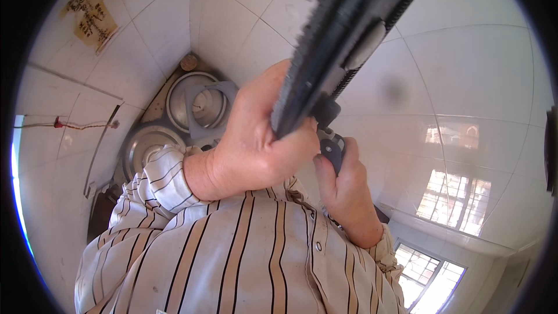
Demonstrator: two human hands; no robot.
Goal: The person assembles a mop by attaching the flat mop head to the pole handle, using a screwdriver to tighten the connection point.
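Note:
A long black brush-like head (343,35) with a ragged, bristly edge rises toward the top of the view, tilted to the right. A lighter grey oval part sits on its side. My left hand (258,134) is closed around its lower end, some fingers hidden behind it. Below, a short dark joint joins the head to a rounded dark grey piece (332,152) with a small screw-like dot. My right hand (349,189) pinches that piece between thumb and fingers. The tool's exact kind is unclear.
Round metal pot lids (197,102) lie in the corner at left, beside a grey plate with a round hole (226,89). White tiled walls stand close around. A stained paper (90,17) and a cord (75,124) are on the left wall. A barred window (427,276) is at lower right.

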